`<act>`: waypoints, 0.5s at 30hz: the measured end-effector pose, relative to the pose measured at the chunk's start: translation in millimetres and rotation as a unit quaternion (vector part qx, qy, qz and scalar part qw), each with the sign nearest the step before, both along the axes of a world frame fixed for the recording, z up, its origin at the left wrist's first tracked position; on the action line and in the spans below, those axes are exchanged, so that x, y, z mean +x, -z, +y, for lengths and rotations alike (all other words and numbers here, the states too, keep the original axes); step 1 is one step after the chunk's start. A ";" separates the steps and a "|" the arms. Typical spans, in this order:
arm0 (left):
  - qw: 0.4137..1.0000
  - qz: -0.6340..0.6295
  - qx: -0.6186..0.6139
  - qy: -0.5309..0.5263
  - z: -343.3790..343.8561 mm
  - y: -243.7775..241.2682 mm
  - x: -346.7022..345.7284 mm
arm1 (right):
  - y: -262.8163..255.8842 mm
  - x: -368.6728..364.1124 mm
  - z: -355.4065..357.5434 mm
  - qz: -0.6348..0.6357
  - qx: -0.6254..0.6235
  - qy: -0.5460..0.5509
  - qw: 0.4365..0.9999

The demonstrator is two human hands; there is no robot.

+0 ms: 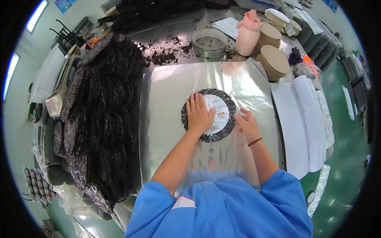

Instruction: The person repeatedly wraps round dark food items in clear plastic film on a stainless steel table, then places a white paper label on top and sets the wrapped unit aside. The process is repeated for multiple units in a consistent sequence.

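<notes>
A round dark seaweed-like disc in clear wrapping (207,138) lies on a stack of clear plastic sheets (163,119) in front of me. On its middle sits a round white printed label (221,116). My left hand (198,114) rests flat with its fingers spread a little over the left part of the disc and the label's edge. At the disc's right edge is my right hand (248,123), its thumb and fingers bent and apart, with a beaded bracelet on the wrist. Whether it pinches a bit of the clear wrapping cannot be told.
Tall piles of dark dried sheets (104,119) stand at left. A metal ring (209,44), dark crumbs and a pink bottle (248,32) are behind the sheets. Stacks of round beige discs (273,61) stand back right; white paper sheets (291,128) lie at right.
</notes>
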State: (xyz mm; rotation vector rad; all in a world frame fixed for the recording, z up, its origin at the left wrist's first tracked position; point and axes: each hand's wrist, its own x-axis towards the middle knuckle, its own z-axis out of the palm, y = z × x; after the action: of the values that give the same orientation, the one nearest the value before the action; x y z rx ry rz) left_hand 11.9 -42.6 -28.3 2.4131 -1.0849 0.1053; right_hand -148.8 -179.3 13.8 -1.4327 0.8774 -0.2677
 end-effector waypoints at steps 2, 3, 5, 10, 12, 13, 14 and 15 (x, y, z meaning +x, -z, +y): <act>0.982 0.177 -0.058 -0.022 -6.4 -9.0 18.2 | -2.8 1.3 -2.4 0.032 0.161 -0.067 0.984; 0.960 0.266 -0.083 -0.025 -11.6 -11.3 27.4 | 1.7 -2.6 -7.1 -0.003 0.158 -0.071 0.985; 0.911 0.316 -0.265 -0.011 3.5 -25.1 26.4 | 9.1 -15.3 -12.9 -0.074 0.156 -0.086 0.981; 0.976 0.106 -0.186 0.046 81.2 -92.8 19.2 | -33.8 -28.7 2.7 -0.363 -0.177 0.222 0.887; 0.986 0.113 -0.110 0.049 94.8 -99.7 11.5 | -18.3 -18.8 -61.0 -0.149 -0.419 0.073 0.893; 0.993 0.052 -0.087 0.066 98.0 -114.7 13.9 | -2.9 -7.1 -111.8 -0.198 -0.440 0.075 0.872; 0.996 -0.004 -0.057 0.074 103.1 -136.5 12.2 | -7.9 8.2 -153.5 -0.167 -0.475 0.077 0.861; 0.994 -0.052 -0.030 0.096 105.5 -156.4 14.8 | -7.4 17.5 -202.3 -0.068 -0.618 0.098 0.777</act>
State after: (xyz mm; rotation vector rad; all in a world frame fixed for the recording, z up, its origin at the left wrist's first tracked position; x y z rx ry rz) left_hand 26.7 63.0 128.1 2.2591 -1.3342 0.1976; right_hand -131.3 -381.5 21.2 -2.4709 0.7107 -1.2713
